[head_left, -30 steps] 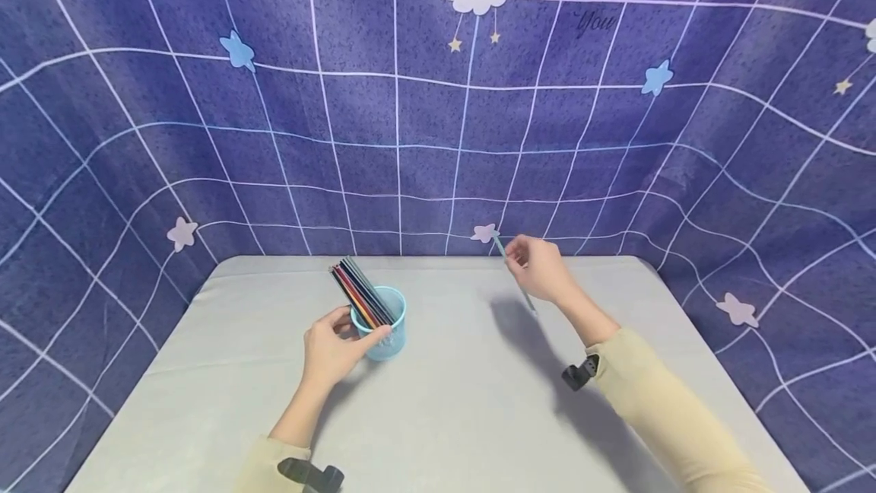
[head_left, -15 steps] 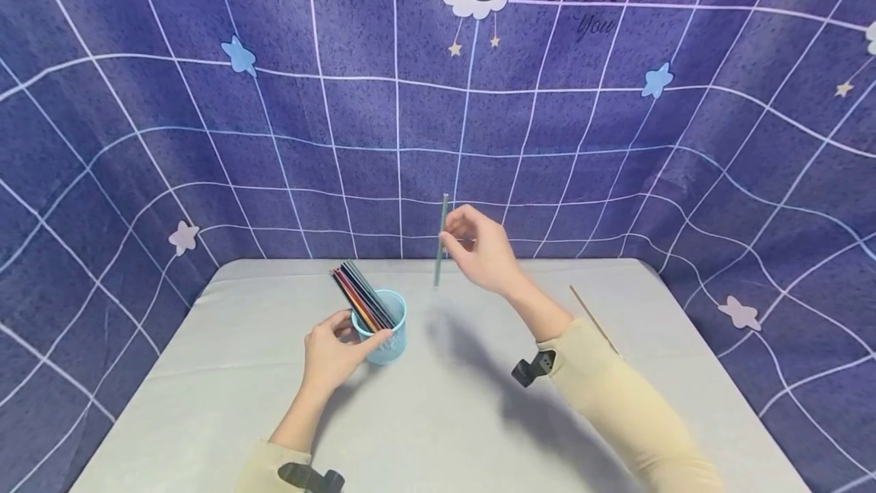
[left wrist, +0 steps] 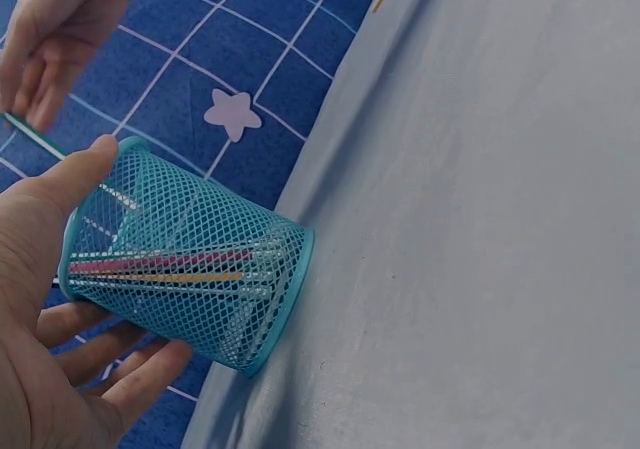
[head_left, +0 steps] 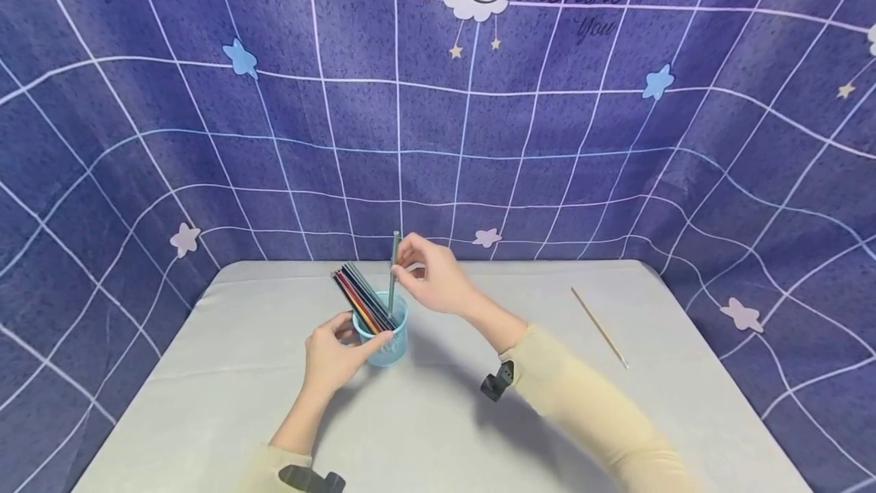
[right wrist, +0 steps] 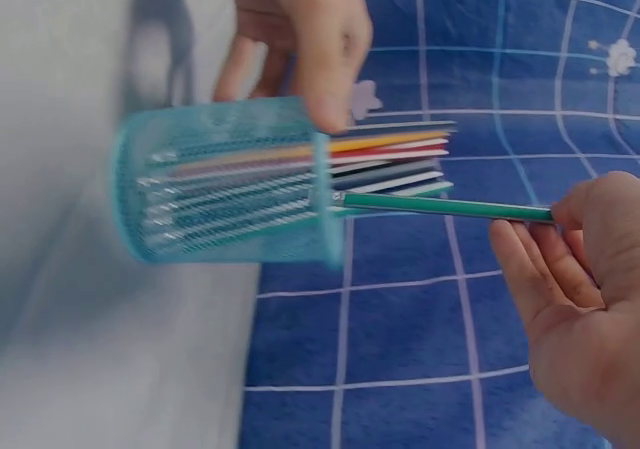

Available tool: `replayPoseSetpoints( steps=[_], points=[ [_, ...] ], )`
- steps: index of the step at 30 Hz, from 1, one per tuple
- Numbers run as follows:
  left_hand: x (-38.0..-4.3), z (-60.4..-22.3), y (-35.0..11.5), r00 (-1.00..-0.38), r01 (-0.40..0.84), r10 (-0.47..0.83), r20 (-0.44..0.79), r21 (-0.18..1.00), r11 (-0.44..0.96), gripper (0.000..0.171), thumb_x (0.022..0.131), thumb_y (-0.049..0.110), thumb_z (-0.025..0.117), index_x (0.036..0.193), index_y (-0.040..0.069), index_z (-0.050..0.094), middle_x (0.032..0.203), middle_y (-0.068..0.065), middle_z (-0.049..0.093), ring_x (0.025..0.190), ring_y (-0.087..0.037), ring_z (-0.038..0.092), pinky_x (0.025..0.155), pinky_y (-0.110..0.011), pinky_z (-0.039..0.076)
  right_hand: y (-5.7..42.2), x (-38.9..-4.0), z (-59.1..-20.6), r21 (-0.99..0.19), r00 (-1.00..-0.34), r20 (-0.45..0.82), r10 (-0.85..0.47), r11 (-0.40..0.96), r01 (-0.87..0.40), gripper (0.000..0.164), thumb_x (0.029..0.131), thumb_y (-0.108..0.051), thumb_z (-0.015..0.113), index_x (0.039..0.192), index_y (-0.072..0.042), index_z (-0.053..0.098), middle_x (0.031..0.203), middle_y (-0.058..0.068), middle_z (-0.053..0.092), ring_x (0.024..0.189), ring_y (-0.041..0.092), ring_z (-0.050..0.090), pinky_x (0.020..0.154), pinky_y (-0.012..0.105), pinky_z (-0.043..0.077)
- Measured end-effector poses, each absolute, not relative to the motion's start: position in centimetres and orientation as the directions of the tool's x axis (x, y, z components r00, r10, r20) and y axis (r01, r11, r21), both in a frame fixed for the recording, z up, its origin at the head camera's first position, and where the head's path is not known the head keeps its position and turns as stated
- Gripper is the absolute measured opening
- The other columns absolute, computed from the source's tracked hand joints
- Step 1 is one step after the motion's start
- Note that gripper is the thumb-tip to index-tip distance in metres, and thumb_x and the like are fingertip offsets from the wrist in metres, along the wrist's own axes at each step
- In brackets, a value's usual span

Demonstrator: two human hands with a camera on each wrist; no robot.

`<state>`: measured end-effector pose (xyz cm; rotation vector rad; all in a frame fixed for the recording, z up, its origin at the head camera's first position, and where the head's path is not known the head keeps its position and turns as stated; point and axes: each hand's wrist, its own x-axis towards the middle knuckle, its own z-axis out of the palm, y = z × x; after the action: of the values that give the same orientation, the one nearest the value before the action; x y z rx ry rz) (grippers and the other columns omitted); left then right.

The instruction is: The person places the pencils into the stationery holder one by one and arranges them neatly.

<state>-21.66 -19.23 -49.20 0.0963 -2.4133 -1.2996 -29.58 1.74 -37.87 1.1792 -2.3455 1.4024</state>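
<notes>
My left hand holds a light-blue mesh pencil cup by its upper part, thumb on the near side of the rim. Several colored pencils lean to the left inside the cup, red, yellow and dark ones among them. Between thumb and fingers, my right hand pinches a green pencil held nearly upright. Its lower end is at the mouth of the cup, beside the other pencils. In the left wrist view, the pencils show through the mesh.
One brown pencil lies alone on the white-covered table, right of the right forearm. A blue grid-patterned curtain hangs behind the table and along both sides.
The right hand has moved left with the green pencil, from above the right half of the table to the cup. The brown pencil has come out from behind that arm. The left hand stays.
</notes>
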Motion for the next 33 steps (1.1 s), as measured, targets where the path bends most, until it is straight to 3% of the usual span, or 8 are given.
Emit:
replayPoseSetpoints(
  steps=[8, 18, 22, 33],
  points=[
    [-21.9, -49.3, -19.4, -0.921, 0.137, -0.232, 0.313, 0.817, 0.56, 0.056, 0.072, 0.044, 0.099, 0.113, 0.012, 0.079, 0.102, -0.007, 0.083, 0.093, -0.027, 0.082, 0.08, -0.037, 0.07, 0.3, -30.1, -40.3, -0.623, -0.649, 0.406, -0.644, 0.324, -0.712, 0.01, 0.1, -0.005, 0.069, 0.105, -0.006, 0.06, 0.098, 0.009, 0.073, 0.092, 0.019, 0.074, 0.077, 0.013, 0.063],
    [-21.8, -49.3, -19.6, -0.927, 0.122, -0.226, 0.298, 0.812, 0.57, 0.057, 0.073, 0.046, 0.098, 0.115, 0.012, 0.078, 0.105, -0.008, 0.083, 0.095, -0.028, 0.082, 0.083, -0.041, 0.07, -0.6, -30.1, -41.5, -0.519, -0.614, 0.341, -0.712, 0.402, -0.754, 0.01, 0.099, -0.006, 0.07, 0.103, -0.006, 0.06, 0.096, 0.007, 0.074, 0.09, 0.017, 0.074, 0.077, 0.018, 0.065],
    [-21.7, -49.3, -19.5, -0.925, 0.134, -0.222, 0.308, 0.811, 0.569, 0.058, 0.075, 0.045, 0.098, 0.117, 0.01, 0.078, 0.105, -0.01, 0.083, 0.095, -0.029, 0.082, 0.082, -0.041, 0.07, -1.1, -30.1, -41.6, -0.469, -0.597, 0.337, -0.728, 0.419, -0.777, 0.01, 0.099, -0.006, 0.07, 0.102, -0.005, 0.06, 0.095, 0.007, 0.075, 0.09, 0.016, 0.075, 0.076, 0.011, 0.06],
    [-21.6, -49.2, -19.6, -0.924, 0.148, -0.215, 0.315, 0.816, 0.558, 0.053, 0.076, 0.043, 0.097, 0.113, 0.011, 0.079, 0.105, -0.012, 0.083, 0.097, -0.033, 0.081, 0.085, -0.049, 0.069, -2.9, -29.9, -41.2, -0.426, -0.633, 0.329, -0.701, 0.489, -0.761, 0.008, 0.1, -0.005, 0.071, 0.103, -0.003, 0.064, 0.096, 0.01, 0.077, 0.086, 0.018, 0.075, 0.074, 0.013, 0.059]
  ],
)
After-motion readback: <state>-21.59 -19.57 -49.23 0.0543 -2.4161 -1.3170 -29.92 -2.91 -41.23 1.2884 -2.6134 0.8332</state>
